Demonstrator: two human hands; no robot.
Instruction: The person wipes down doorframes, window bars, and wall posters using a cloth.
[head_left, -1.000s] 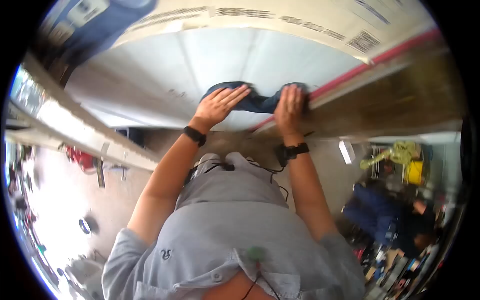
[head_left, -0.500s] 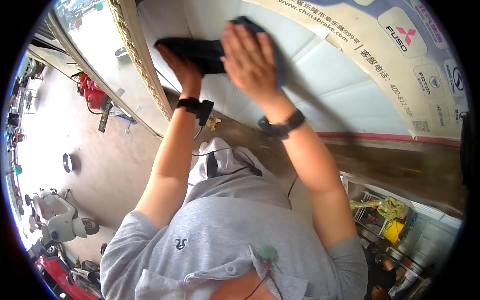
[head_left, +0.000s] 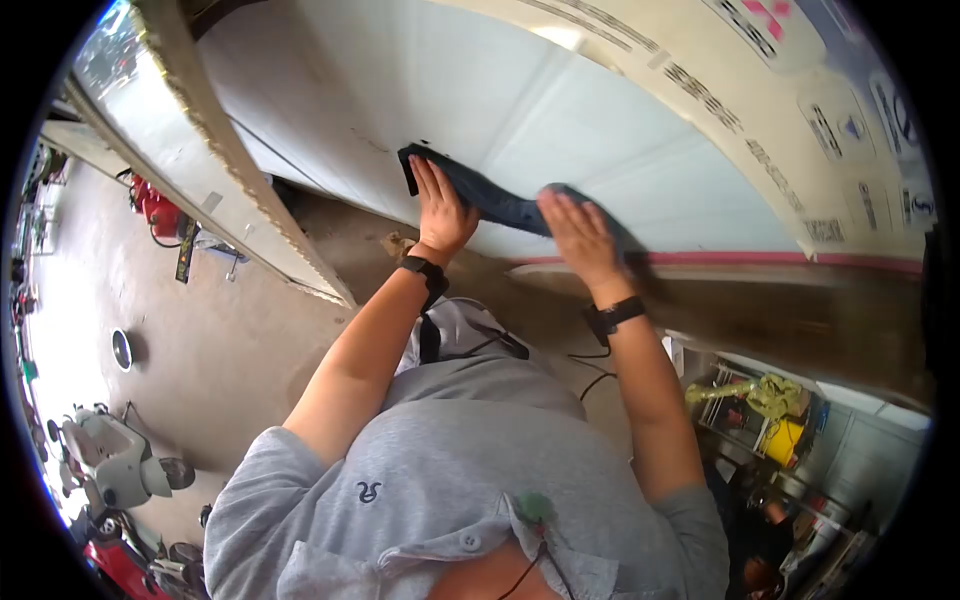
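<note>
A dark blue cloth [head_left: 503, 206] is stretched sideways across the lower part of a white panel [head_left: 470, 90]. My left hand [head_left: 443, 212] lies over the cloth's left part, fingers extended, pressing it to the panel. Toward the cloth's right end, my right hand [head_left: 582, 238] rests on it with the fingers laid out flat. Some of the cloth is hidden beneath both palms. Black bands circle both wrists.
A printed poster [head_left: 690, 110] covers the panel's upper right. To the left stands a glass door [head_left: 215, 150]. A parked scooter [head_left: 115, 455], a red object [head_left: 155, 210] and a round bowl [head_left: 122, 350] are on the floor. Shelving with a yellow item [head_left: 783, 440] is at right.
Both hands have moved down the panel with the cloth, the right hand also shifting right and the left slightly right. The cloth is now longer and slants between them.
</note>
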